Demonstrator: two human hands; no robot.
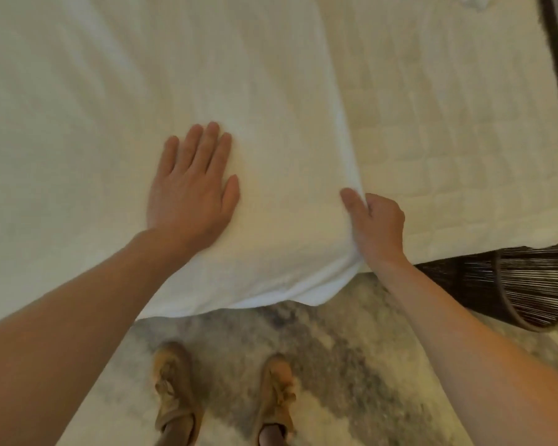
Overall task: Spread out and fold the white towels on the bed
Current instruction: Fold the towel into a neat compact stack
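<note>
A large white towel (174,75) lies spread flat over the bed (448,140), its near edge hanging over the bed's front. My left hand (190,185) rests flat on the towel, palm down with fingers straight. My right hand (374,226) grips the towel's right edge near its front corner, thumb on top and fingers curled under the cloth. A bit of another white cloth (474,3) shows at the top edge of the bed.
The bed's quilted cream cover is bare to the right of the towel. A dark wicker basket (529,284) stands on the floor at the bed's right front corner. My feet in tan shoes (223,394) stand on a mottled grey rug.
</note>
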